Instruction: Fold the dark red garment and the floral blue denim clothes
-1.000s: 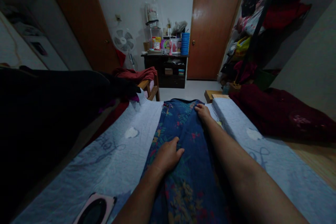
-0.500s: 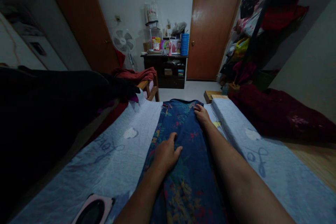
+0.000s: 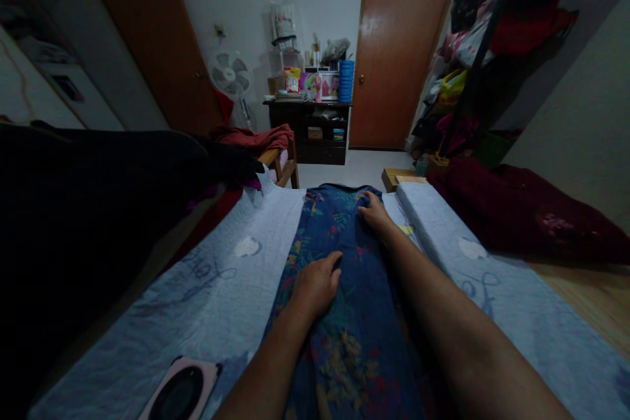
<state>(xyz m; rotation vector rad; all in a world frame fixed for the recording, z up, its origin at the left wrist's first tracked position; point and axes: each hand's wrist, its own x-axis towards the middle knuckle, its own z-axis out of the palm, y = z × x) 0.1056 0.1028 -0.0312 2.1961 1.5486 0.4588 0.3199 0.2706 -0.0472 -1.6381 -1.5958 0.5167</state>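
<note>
A long dark-blue garment with a floral print [image 3: 339,308] lies lengthwise over the bed, its far end by the bed's edge. On its middle rests my left hand [image 3: 317,283], thumb and forefinger pointing right with a small gap between them; the other fingers are mostly hidden. Farther up, at the garment's top right corner, my right hand [image 3: 375,213] has its bent fingertips closed on the cloth. Beneath the garment spreads a light-blue patterned bedsheet [image 3: 216,295].
A pink-framed device with a dark round face [image 3: 182,390] lies at the lower left. Black cloth [image 3: 98,210] heaps along the left side. A maroon bundle [image 3: 531,213] sits at right. Beyond the bed stand a dark cabinet [image 3: 308,151] and a fan [image 3: 231,72].
My left hand has shifted slightly right and up on the garment, its thumb and forefinger coming closer together. My right hand has moved slightly left, its fingers bending at the corner.
</note>
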